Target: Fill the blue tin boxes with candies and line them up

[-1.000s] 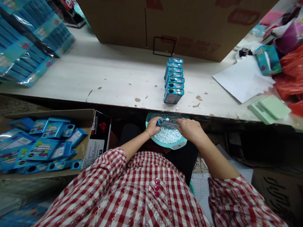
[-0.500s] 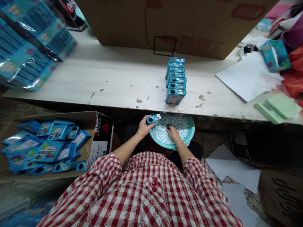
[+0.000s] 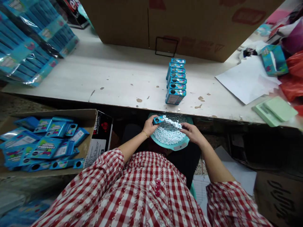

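On my lap sits a teal basin [image 3: 178,146] full of small white candies [image 3: 167,134]. My left hand [image 3: 150,125] is closed round a small blue box [image 3: 158,119] held on its side over the basin's far left rim. My right hand [image 3: 192,132] is closed on a long scoop-like thing heaped with white candies [image 3: 172,123], its tip at the box's open end. A row of several filled blue boxes [image 3: 175,81] stands upright on the worn table just beyond the basin.
A cardboard carton [image 3: 47,142] of flat blue boxes sits at my left. Wrapped packs of blue boxes [image 3: 28,44] lie on the table's far left. A large brown carton [image 3: 184,25] stands at the back. White paper [image 3: 246,78] and a green scale [image 3: 274,110] are at right.
My right hand came up out of the candies in the basin and now holds a heap of them at the box's end. The left hand keeps the box in about the same spot.
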`<state>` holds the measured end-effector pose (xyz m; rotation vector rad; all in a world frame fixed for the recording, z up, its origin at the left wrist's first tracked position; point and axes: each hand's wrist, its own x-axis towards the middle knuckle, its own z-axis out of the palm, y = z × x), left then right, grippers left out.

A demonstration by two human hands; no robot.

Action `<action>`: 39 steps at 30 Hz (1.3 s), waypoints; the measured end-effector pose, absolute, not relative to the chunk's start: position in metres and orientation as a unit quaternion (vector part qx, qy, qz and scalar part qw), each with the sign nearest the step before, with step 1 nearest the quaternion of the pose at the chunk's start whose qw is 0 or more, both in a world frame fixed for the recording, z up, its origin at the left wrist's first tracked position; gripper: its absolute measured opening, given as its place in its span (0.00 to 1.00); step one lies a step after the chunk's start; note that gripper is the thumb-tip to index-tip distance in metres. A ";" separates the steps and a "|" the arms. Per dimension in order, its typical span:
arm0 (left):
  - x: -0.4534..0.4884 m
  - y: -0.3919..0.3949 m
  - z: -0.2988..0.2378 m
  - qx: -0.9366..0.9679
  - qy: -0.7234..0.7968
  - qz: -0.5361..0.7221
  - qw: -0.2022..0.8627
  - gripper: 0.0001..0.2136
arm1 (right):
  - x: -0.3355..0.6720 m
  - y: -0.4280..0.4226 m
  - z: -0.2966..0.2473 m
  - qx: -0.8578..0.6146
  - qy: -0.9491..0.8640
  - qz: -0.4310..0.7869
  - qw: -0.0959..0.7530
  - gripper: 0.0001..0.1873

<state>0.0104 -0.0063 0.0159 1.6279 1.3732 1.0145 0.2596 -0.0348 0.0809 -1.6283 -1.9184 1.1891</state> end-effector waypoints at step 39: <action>0.038 -0.006 0.004 0.547 0.495 0.426 0.524 0.19 | 0.215 -0.057 0.170 -0.664 -0.728 0.035 -0.168 0.18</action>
